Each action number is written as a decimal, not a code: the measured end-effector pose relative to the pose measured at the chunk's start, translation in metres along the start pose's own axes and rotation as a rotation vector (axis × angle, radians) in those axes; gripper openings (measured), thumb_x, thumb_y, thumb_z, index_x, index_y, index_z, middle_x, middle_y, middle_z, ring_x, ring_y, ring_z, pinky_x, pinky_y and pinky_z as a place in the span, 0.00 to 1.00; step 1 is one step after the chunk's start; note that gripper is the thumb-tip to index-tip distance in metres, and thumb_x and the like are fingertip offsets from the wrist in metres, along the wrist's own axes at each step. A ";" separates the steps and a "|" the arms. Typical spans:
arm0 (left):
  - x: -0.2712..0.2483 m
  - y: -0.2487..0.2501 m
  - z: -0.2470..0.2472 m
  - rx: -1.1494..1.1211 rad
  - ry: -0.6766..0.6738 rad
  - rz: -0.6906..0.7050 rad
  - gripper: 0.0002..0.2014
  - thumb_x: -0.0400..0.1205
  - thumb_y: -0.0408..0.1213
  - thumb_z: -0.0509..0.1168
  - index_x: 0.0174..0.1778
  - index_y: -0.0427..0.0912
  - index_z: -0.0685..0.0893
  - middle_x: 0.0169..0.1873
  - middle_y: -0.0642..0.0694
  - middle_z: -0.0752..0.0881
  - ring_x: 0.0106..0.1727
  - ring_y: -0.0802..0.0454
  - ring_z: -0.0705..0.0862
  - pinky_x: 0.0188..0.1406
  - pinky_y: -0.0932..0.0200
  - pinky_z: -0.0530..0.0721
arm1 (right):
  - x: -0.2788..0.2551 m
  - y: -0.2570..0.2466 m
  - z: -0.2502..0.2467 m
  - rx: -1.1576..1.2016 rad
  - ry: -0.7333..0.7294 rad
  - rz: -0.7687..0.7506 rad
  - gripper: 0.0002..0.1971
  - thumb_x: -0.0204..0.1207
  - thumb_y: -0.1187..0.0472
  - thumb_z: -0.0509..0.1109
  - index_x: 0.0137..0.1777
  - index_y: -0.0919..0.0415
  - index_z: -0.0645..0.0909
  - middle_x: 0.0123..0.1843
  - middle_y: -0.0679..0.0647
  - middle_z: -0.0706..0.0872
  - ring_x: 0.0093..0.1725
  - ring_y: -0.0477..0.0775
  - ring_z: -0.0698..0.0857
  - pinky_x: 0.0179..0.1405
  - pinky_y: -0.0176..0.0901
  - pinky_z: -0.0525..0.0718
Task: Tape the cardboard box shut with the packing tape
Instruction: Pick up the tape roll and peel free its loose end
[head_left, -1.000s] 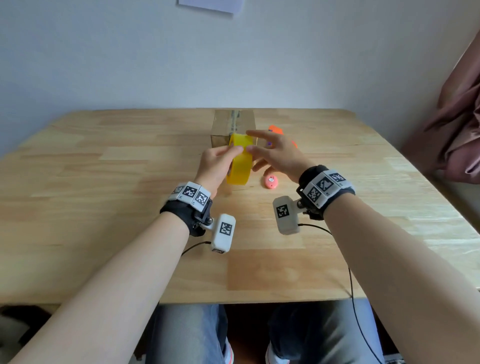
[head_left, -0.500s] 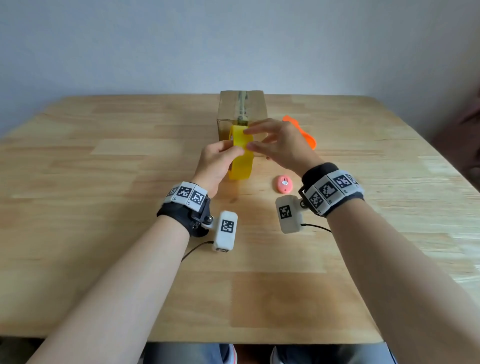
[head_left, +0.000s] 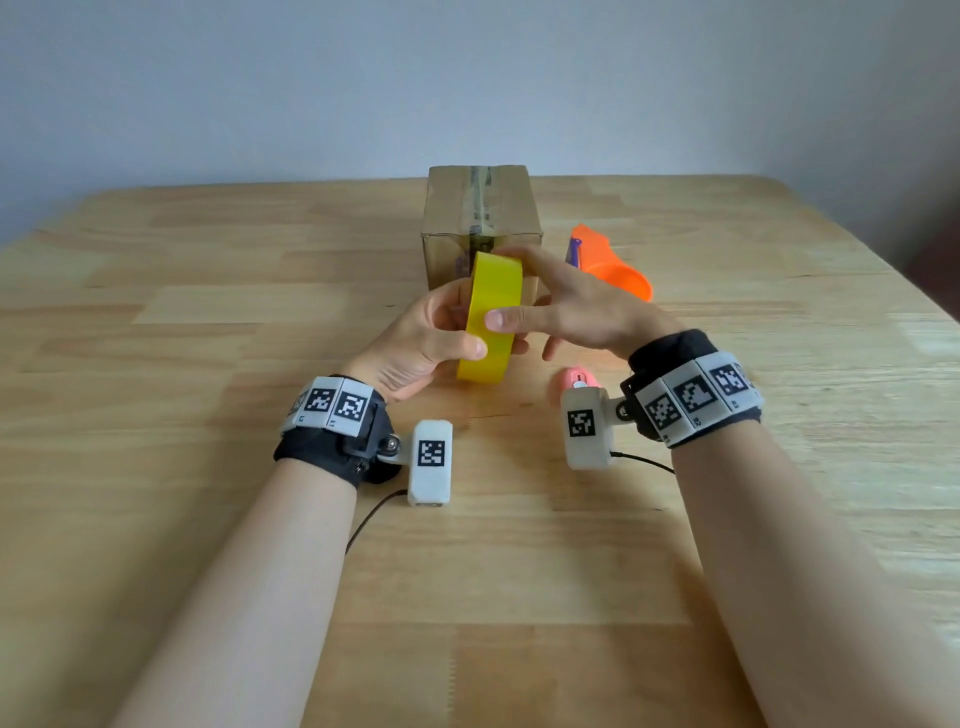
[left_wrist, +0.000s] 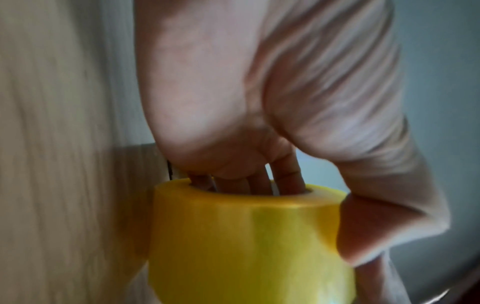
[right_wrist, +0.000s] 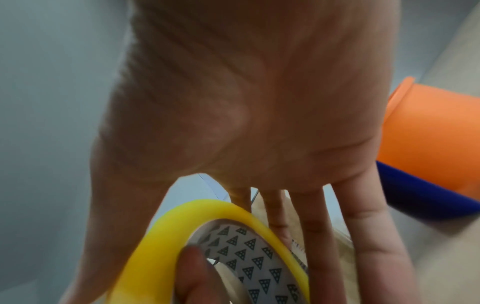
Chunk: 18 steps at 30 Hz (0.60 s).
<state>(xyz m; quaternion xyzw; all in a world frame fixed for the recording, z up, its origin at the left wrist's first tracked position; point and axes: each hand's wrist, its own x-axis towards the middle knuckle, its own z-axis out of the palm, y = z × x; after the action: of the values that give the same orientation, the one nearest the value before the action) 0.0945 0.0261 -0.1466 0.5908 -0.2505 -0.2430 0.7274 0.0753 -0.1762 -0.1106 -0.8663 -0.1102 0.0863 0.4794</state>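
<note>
While the cardboard box (head_left: 480, 228) sits closed on the wooden table (head_left: 208, 312), the roll of yellow packing tape (head_left: 491, 317) is held on edge just in front of the box's near face, off the table, with its hole running left to right. The person's left hand (head_left: 415, 348) carries it: in the left wrist view its fingers (left_wrist: 285, 176) go down into the core while the thumb presses on the outer yellow band, so that hand is clamped on the roll. The right hand (head_left: 576, 306) lies against the other side, fingers nearly straight and spread. Its thumb rests flat on the near curve of the band, its forefinger reaches over the top, and the remaining fingers hang loose beside the roll without closing on it. From where I stand it looks like a search for the loose end of the tape, though no lifted end shows in any view.

What matters next, I would judge, is that the box lies straight beyond the roll, with its long axis and an old tape strip running away from the person, so a strip drawn off would have to travel forward along that line. The right hand is nearer the box. An orange object (head_left: 613, 265) lies to the right of the box, and a small pink thing (head_left: 571, 379) rests in front of the box, near the right wrist.
</note>
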 end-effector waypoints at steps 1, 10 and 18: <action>0.000 0.001 -0.001 0.003 -0.005 -0.014 0.31 0.65 0.31 0.73 0.67 0.38 0.80 0.51 0.48 0.95 0.52 0.46 0.95 0.51 0.52 0.91 | 0.000 -0.001 -0.001 -0.004 0.005 0.000 0.41 0.74 0.44 0.81 0.83 0.46 0.66 0.63 0.45 0.83 0.46 0.49 0.91 0.32 0.45 0.88; -0.002 0.022 -0.008 -0.058 -0.019 -0.154 0.19 0.83 0.33 0.60 0.69 0.32 0.83 0.54 0.33 0.92 0.57 0.32 0.92 0.57 0.38 0.89 | -0.014 -0.029 -0.008 -0.149 0.206 -0.058 0.30 0.71 0.43 0.83 0.72 0.50 0.85 0.31 0.32 0.86 0.25 0.41 0.86 0.24 0.38 0.86; 0.001 0.034 -0.002 0.120 0.038 -0.199 0.15 0.84 0.38 0.69 0.63 0.33 0.88 0.55 0.34 0.94 0.55 0.37 0.94 0.56 0.43 0.90 | -0.020 -0.038 -0.011 -0.151 0.237 -0.082 0.09 0.81 0.56 0.76 0.59 0.54 0.91 0.46 0.39 0.91 0.44 0.52 0.94 0.38 0.58 0.95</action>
<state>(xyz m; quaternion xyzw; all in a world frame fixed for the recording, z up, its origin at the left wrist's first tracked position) 0.0986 0.0334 -0.1140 0.6599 -0.1907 -0.2875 0.6675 0.0551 -0.1712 -0.0715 -0.8988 -0.0944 -0.0449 0.4258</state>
